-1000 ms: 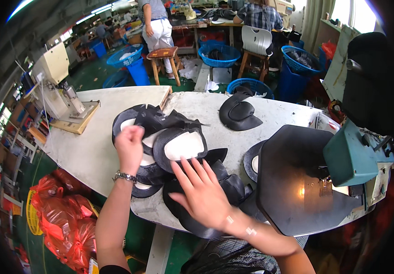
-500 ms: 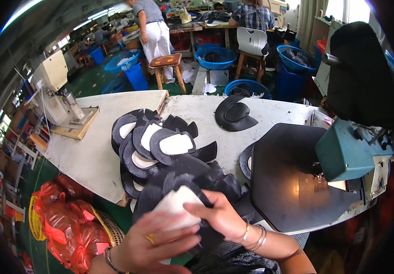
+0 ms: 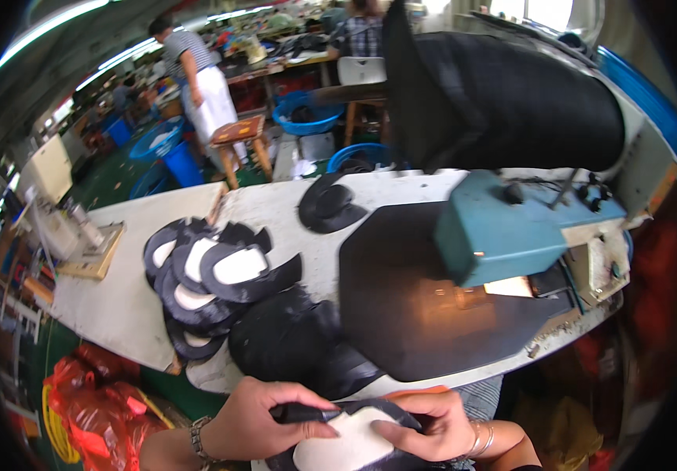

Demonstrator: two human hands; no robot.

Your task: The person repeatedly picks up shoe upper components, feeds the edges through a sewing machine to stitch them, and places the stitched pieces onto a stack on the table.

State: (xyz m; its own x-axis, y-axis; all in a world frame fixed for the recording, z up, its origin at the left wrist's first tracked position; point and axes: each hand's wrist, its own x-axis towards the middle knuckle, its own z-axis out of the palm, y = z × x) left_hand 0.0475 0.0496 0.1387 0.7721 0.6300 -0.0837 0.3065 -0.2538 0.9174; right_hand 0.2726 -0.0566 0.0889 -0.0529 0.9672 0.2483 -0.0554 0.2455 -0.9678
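Observation:
Both my hands grip a black curved piece with a white oval middle, which looks like a shoe part, low at the front edge of the table. My left hand pinches its left rim, thumb on the white face. Opposite, my right hand holds the right side with its thumb pressing the white. Beyond them lie a heap of black pieces and an overlapping pile of similar white-centred pieces. The underside of the held piece is hidden.
A teal sewing machine with a black work plate stands right, under a large black roll-like form. Another black curved piece lies farther back. Red bags sit lower left; a second machine stands left. A person stands beyond.
The view has swung right. The held piece has come lower and nearer, and my left hand, blurred across its white face before, now pinches its edge.

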